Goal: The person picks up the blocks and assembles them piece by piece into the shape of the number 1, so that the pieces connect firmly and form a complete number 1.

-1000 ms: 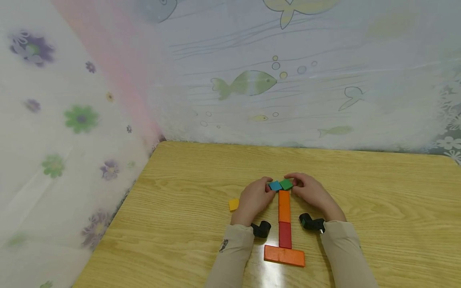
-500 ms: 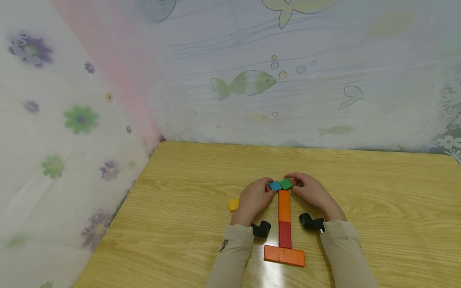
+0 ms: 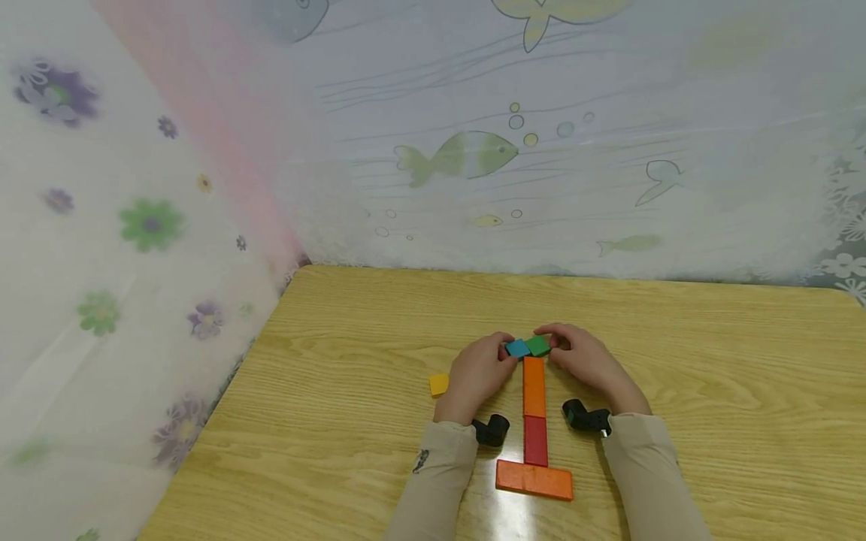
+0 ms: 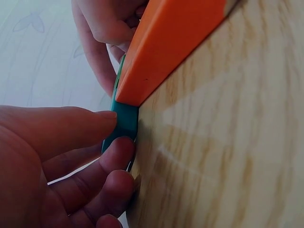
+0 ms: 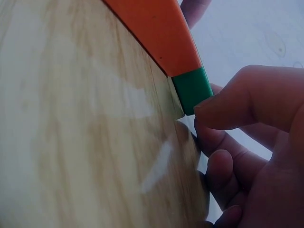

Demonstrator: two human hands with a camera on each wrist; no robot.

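Side by side at the far end of a row of blocks lie a small blue block (image 3: 517,349) and a small green block (image 3: 538,346). Thumb and fingers of my left hand (image 3: 479,372) pinch the blue block, whose side looks teal in the left wrist view. From the other side, my right hand (image 3: 587,359) holds the green block by its outer corner, thumb against it in the right wrist view. A long orange block (image 3: 534,387) touches both from below. Behind it follow a red block (image 3: 536,441) and a crosswise orange block (image 3: 534,481).
A yellow block (image 3: 439,385) lies left of my left hand, partly hidden by it. Black wrist cameras jut inward from both wrists. The wooden table (image 3: 338,361) meets a fish-patterned curtain (image 3: 440,218) at the back and a flowered one (image 3: 149,300) at left.
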